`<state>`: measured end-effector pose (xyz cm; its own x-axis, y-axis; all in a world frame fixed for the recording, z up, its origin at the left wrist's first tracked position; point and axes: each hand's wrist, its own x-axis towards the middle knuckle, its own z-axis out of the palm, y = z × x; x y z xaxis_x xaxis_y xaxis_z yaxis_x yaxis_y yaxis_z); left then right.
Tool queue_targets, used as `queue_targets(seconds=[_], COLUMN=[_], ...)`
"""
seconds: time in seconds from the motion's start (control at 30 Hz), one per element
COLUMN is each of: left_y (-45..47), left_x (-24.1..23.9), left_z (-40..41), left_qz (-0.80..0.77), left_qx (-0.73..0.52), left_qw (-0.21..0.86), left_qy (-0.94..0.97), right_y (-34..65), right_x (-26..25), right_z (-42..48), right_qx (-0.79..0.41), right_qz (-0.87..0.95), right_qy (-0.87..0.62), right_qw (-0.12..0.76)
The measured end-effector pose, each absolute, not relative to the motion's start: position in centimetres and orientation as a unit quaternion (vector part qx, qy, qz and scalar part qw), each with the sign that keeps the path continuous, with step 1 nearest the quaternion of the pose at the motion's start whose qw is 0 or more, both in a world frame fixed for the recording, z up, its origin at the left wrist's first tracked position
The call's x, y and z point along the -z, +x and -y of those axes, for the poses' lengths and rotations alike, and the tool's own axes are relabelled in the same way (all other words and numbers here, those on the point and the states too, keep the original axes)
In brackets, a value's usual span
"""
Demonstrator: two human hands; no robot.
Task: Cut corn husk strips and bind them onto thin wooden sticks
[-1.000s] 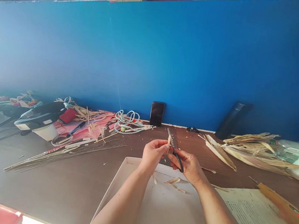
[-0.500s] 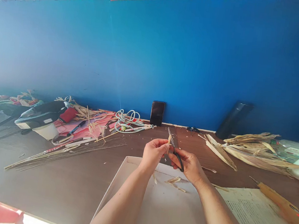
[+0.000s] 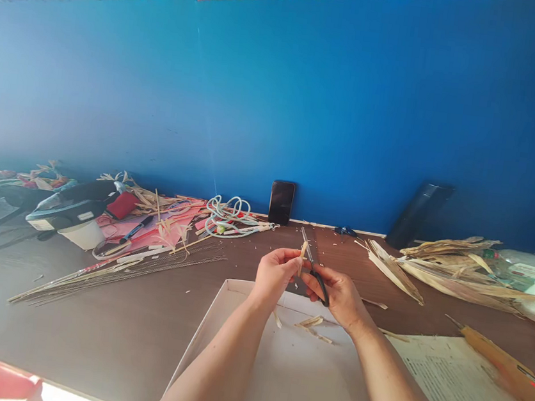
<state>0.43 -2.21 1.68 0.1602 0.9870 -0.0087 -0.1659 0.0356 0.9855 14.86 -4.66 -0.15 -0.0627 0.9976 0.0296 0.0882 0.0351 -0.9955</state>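
above the box (image 3: 305, 375), cut off below, the left hand (image 3: 274, 275) pinches a strip (image 3: 303, 251), partly hidden; the right hand (image 3: 342, 299) grips scissors (image 3: 323, 289), blade contact unclear. brown tabletop (image 3: 155, 342); blue wall (image 3: 307, 102) behind.

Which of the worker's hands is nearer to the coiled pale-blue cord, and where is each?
The left hand. It is right of the cord and nearer the camera, pinching a dried strip; the right hand, holding scissors, is farther right.
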Motion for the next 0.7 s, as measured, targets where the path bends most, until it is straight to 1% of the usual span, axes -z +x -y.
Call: queue_targets(seconds=[0.5, 0.7], left_y=[0.45, 0.52], left_x=[-0.84, -0.92], left_z=[1.81, 1.74], left_qz=[-0.412, -0.411], left_qx=[-0.502, -0.503], left_qw=[0.578, 0.588], left_qy=[0.495, 0.481], right_y=[15.37, 15.34], right_x=[0.74, 0.73], right_z=[4.4, 4.36], right_qx=[-0.446, -0.45], right_qz=[0.586, 0.562], right_qy=[-0.502, -0.512], right_qw=[0.453, 0.469])
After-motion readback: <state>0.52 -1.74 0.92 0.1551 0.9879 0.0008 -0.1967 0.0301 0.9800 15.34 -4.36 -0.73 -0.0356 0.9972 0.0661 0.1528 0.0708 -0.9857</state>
